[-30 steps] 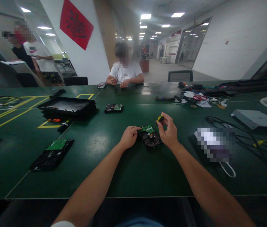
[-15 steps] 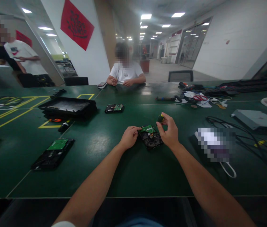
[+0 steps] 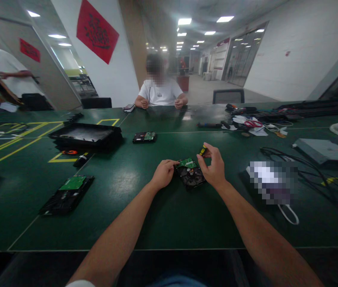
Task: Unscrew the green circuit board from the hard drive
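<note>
In front of me on the green table lies a black hard drive point(image 3: 190, 177) with a green circuit board point(image 3: 187, 162) at its far end. My left hand point(image 3: 163, 174) is closed at the drive's left edge, its fingertips pressing the corner beside the board. Between the thumb and fingers of my right hand point(image 3: 213, 165) is a screwdriver with a black and yellow handle point(image 3: 203, 150). It is held over the drive's right side; its tip is too small to make out.
Another hard drive point(image 3: 69, 194) lies to the left, and a smaller one point(image 3: 144, 137) farther back. A black tray point(image 3: 87, 135) stands at the back left. To the right are black cables point(image 3: 312, 171), a blurred white object point(image 3: 269, 181) and a grey box point(image 3: 326, 151). A person point(image 3: 160, 91) sits opposite.
The screwdriver handle has turned in my right hand, showing more yellow. My left hand stays put. The person opposite has moved one hand to the right; people at far left have shifted left.
</note>
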The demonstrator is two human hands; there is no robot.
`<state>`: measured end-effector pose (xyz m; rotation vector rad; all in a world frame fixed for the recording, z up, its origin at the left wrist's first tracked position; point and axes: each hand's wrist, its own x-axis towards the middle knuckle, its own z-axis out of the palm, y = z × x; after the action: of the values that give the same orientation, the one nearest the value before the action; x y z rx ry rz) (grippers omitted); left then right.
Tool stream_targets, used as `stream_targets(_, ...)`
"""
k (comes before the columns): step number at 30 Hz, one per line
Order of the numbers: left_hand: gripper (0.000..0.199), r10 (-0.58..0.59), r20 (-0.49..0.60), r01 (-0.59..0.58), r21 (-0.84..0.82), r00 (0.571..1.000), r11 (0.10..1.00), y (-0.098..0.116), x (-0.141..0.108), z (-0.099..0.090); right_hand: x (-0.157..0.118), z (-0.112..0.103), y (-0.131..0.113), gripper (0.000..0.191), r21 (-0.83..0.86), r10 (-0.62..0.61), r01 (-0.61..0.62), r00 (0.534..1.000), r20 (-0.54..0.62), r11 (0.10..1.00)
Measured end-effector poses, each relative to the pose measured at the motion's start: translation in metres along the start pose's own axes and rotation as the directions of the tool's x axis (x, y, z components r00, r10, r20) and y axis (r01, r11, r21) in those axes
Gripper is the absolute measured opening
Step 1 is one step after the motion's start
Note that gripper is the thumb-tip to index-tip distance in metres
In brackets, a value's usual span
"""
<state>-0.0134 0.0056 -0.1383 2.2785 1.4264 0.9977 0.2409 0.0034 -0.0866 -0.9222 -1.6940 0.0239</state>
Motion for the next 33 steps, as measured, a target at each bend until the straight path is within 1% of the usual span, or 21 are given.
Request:
stream_targets(6, 0.042, -0.003, 0.01, 0.003, 0.003, 1.0, 1.0, -0.0011, 0.0001, 0.0004, -0.0013, 0.0016, 0.0016, 0.055, 0.071, 0.05, -0.051, 0.999, 0.019, 0.996)
stream_targets(10, 0.042, 0.007, 0.006, -0.007, 0.002, 1.0, 1.0, -0.0007, 0.0, 0.0, -0.0011, 0.0009, 0.0007, 0.054, 0.032, 0.039, -0.039, 0.999, -0.009, 0.999)
stream_targets(14, 0.043, 0.004, 0.005, -0.004, 0.009, 1.0, 1.0, 0.0, 0.0004, -0.0004, -0.0002, -0.0008, -0.0015, 0.054, -0.007, 0.019, -0.019, 1.0, 0.012, 1.0)
stream_targets(20, 0.042, 0.0, 0.011, 0.0, -0.002, 1.0, 1.0, -0.0004, 0.0003, -0.0008, -0.0005, 0.0004, 0.0001, 0.056, 0.033, 0.031, -0.031, 0.999, 0.012, 0.999)
stream_targets(24, 0.041, -0.003, 0.011, 0.003, -0.011, 1.0, 1.0, -0.0004, -0.0002, -0.0006, 0.0003, -0.0009, -0.0011, 0.056, -0.033, -0.001, 0.0, 1.0, -0.029, 0.999)
stream_targets(26, 0.04, -0.005, 0.005, 0.005, -0.009, 1.0, 1.0, -0.0004, -0.0003, -0.0004, 0.0007, -0.0016, -0.0017, 0.054, -0.049, -0.012, 0.011, 1.0, -0.024, 0.999)
stream_targets(30, 0.041, -0.002, 0.01, 0.002, -0.009, 1.0, 1.0, -0.0008, -0.0002, -0.0001, -0.0001, -0.0002, -0.0002, 0.054, -0.026, 0.013, -0.013, 1.0, -0.004, 1.0)
stream_targets(33, 0.041, -0.005, 0.009, 0.005, -0.013, 1.0, 1.0, -0.0007, -0.0002, -0.0002, -0.0006, 0.0014, 0.0013, 0.055, 0.009, 0.034, -0.034, 0.999, -0.015, 0.999)
